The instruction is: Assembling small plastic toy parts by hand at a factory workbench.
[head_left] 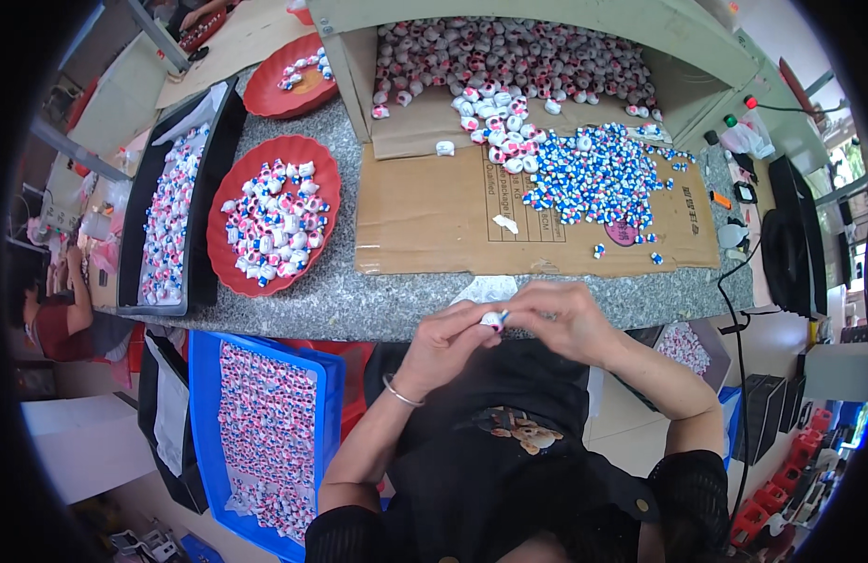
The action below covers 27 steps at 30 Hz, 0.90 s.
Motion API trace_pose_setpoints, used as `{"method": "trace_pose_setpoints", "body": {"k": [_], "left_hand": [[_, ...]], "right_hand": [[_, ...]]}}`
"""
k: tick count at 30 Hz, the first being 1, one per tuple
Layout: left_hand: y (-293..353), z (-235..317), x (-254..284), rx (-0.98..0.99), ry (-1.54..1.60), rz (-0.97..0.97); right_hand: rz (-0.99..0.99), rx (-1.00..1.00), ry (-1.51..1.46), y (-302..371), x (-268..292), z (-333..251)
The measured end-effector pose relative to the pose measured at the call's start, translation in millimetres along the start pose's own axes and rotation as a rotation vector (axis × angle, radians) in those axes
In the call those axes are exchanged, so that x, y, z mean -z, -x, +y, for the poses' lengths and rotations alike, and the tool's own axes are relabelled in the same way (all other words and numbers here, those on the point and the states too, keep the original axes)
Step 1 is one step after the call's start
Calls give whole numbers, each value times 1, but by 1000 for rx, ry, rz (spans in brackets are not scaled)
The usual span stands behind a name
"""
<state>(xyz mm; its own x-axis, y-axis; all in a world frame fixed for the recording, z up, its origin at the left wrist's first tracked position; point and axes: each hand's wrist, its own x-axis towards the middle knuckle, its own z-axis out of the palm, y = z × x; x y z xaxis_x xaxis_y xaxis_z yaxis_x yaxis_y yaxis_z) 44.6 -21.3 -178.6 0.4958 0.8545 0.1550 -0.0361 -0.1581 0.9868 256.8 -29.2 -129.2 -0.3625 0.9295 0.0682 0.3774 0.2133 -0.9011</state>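
In front of my chest, at the counter's near edge, my left hand [445, 343] pinches a small white figurine head [491, 320] with pink on it. My right hand [573, 324] is closed on a tiny blue piece [505, 317], pressed against the head; my fingertips partly hide both. Beyond my hands, a flattened cardboard sheet [425, 225] bears a spread pile of small blue-and-white figurine bodies [593, 178]. Several white-and-pink heads [509, 141] lie beside that pile, below a box-like shelf [357, 84] filled with many more heads.
Left on the granite counter [359, 310] stand a red scalloped bowl [229, 267] of figurines, another red bowl [265, 98] and a black tray [182, 308]. A blue crate [329, 403] of figurines sits lower left. A black cable [730, 300] hangs at right. Another person [63, 324] sits far left.
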Motion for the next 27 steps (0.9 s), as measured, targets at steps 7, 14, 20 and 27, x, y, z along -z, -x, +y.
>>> {"method": "trace_pose_setpoints", "body": {"k": [7, 14, 20, 27], "left_hand": [[-7, 0, 1, 252, 331, -135], [-22, 29, 106, -71, -645, 405], [-73, 31, 115, -313, -1014, 550], [-189, -29, 60, -62, -1014, 443]], "right_hand": [[58, 109, 44, 8, -5, 0], [366, 143, 729, 28, 74, 54], [273, 151, 661, 46, 85, 100], [219, -1, 680, 11, 66, 73]]}}
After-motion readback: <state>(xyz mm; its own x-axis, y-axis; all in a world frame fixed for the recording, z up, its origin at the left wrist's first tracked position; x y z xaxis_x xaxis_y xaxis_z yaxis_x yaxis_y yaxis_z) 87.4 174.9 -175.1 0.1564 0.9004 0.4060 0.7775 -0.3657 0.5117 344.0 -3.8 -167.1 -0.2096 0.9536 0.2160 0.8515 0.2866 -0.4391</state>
